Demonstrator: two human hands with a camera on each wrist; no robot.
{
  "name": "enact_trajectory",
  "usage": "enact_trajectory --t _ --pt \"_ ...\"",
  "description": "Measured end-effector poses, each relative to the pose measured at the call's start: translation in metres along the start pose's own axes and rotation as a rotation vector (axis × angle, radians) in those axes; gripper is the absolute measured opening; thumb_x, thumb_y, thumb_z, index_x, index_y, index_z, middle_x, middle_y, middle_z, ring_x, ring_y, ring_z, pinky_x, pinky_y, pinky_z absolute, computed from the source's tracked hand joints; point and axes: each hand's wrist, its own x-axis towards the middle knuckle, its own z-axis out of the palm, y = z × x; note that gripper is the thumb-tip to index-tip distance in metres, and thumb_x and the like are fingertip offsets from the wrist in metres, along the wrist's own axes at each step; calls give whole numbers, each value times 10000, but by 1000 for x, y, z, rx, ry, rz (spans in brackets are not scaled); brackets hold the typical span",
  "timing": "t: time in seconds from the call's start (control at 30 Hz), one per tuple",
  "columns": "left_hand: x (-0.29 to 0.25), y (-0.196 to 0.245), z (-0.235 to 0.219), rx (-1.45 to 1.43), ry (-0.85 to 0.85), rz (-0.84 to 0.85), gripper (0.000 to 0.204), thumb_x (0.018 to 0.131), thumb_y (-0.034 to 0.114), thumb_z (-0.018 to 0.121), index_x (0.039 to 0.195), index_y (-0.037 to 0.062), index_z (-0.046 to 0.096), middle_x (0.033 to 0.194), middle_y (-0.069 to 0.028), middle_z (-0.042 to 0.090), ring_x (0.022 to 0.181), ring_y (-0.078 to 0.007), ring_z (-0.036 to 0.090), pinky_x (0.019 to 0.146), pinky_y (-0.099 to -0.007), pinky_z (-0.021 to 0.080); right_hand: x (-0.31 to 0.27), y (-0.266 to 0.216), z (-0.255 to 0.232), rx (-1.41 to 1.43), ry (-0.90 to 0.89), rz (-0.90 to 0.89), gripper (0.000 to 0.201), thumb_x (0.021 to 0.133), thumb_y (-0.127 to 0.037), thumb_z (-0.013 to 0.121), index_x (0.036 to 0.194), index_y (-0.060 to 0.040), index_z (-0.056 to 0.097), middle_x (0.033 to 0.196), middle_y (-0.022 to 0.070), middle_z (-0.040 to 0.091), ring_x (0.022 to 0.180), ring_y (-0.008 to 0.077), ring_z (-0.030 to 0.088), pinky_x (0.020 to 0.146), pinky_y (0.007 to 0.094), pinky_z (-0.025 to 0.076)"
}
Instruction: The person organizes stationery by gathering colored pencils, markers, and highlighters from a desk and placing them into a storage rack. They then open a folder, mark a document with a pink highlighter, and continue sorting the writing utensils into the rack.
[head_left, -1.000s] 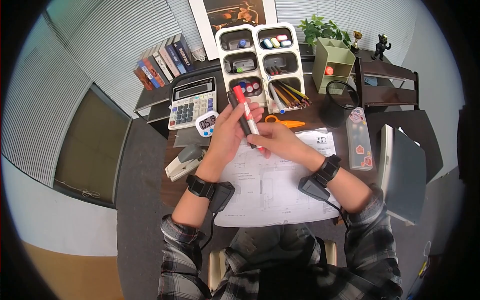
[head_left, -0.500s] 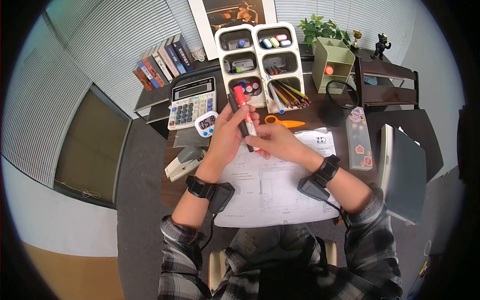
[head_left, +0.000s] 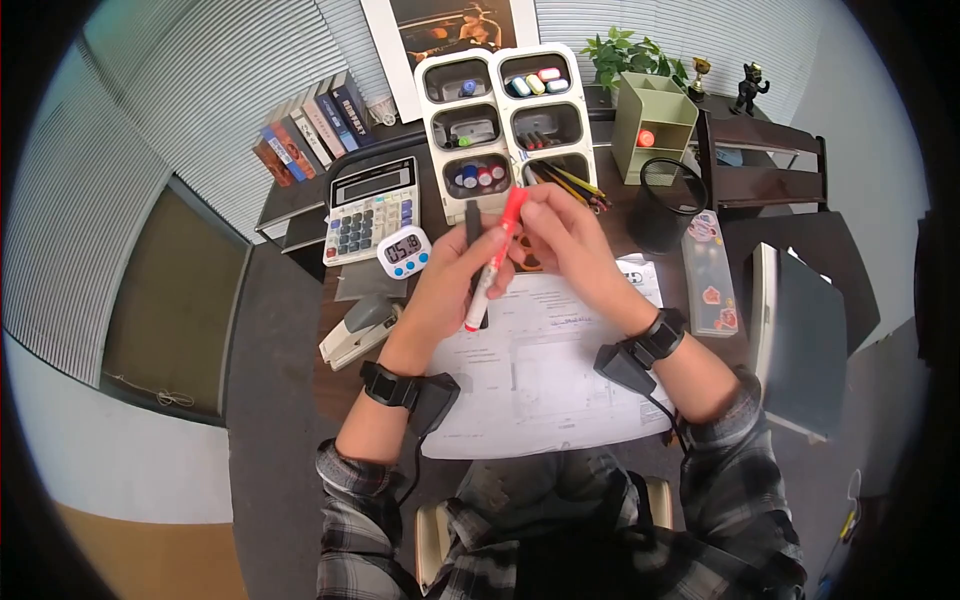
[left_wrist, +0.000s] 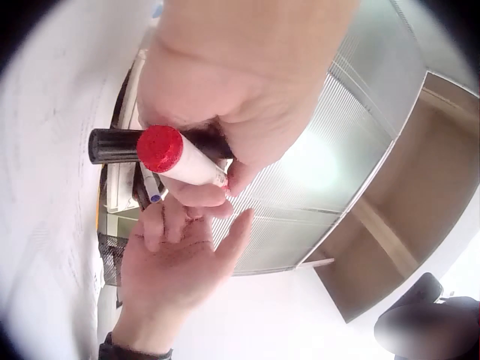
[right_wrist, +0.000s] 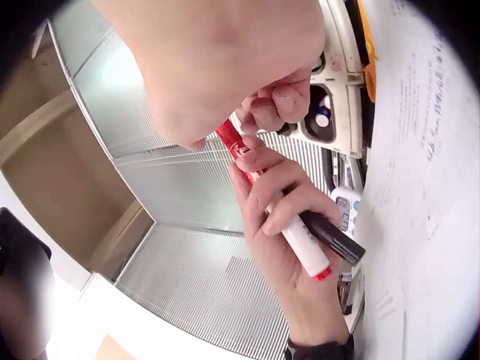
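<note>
My left hand (head_left: 440, 295) grips two markers side by side above the papers. One is a red-and-white marker (head_left: 488, 285) with a red cap, slanting with its cap end up to the right. The other, a black marker (head_left: 473, 222), stands more upright behind it. My right hand (head_left: 580, 255) pinches the red cap between thumb and fingers. In the right wrist view, the red marker's white body (right_wrist: 304, 247) crosses the black marker (right_wrist: 336, 238) below the left fingers. The left wrist view shows the red marker's round red end (left_wrist: 160, 149) pointing at the camera.
Printed sheets (head_left: 540, 390) lie under the hands. Behind stands a white organizer (head_left: 495, 135) with markers and pencils. Orange scissors (head_left: 527, 258) are mostly hidden by the hands. A calculator (head_left: 368, 215), timer (head_left: 404, 253) and stapler (head_left: 360, 330) sit left; a mesh pen cup (head_left: 665, 215) stands right.
My right hand has moved up from the markers' lower ends to the red cap. The red marker has swung so its cap tips right, away from the black one. The head view has shifted slightly.
</note>
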Motion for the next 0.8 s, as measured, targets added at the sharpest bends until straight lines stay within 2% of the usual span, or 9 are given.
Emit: enact_trajectory --t 0.03,0.13,0.2,0.37,0.43,0.5,0.63,0.73,0.8 --pt "-1 -1 1 29 -44 -54 244 1015 219 551 1126 3 577 864 -71 628 584 -93 505 507 -232 380 -4 -21 3 -135 51 52 219 1012 -234 577 1030 -17 607 771 -15 635 666 25 515 587 202 400" --pt "0 -7 5 49 -96 -112 266 1005 213 576 1128 -22 566 857 -90 633 561 -92 515 486 -233 381 -2 -19 -2 -210 55 25 227 1006 -240 592 996 -16 626 742 -19 629 654 21 508 578 206 396" --pt "0 -7 5 204 -44 -55 265 984 207 613 1107 -24 570 818 -87 629 529 -87 508 453 -224 358 -2 -15 -2 -219 71 34 232 1003 -244 598 968 -16 627 737 -19 627 656 20 509 579 206 397" --pt "0 -11 10 272 -3 15 257 965 187 643 1083 -31 577 802 -96 644 535 -91 537 439 -224 377 -1 -13 -4 -194 48 40 254 998 -254 609 910 -16 619 733 -19 627 657 14 503 572 206 395" --pt "0 -13 11 291 16 28 256 964 182 645 1084 -36 584 805 -100 651 546 -94 552 442 -227 392 -2 -15 -5 -235 -11 132 265 996 -262 614 889 -20 615 728 -22 620 657 10 497 570 208 396" --pt "0 -13 11 330 35 15 261 973 171 626 1116 -43 587 833 -116 665 539 -103 543 451 -227 400 0 -13 -8 -299 1 113 267 995 -264 614 889 -18 616 725 -21 616 663 12 505 570 211 401" --pt "0 -13 9 346 7 1 274 977 171 620 1132 -55 615 834 -113 668 552 -103 547 463 -229 410 1 -14 -9 -389 8 73 281 993 -267 616 890 -6 617 733 -10 611 684 25 534 585 223 423" --pt "-1 -11 10 351 -21 13 297 986 212 614 1095 -62 649 845 -103 668 577 -94 567 468 -232 421 2 -9 -9 -362 -1 12 282 994 -263 614 909 5 617 756 -5 618 693 34 546 595 229 434" --pt "-1 -9 12 342 -42 26 306 994 225 600 1108 -54 650 838 -97 663 589 -91 560 478 -233 420 2 -13 -9 -338 -23 35 277 999 -259 607 924 7 615 765 -2 620 688 36 549 599 227 437"
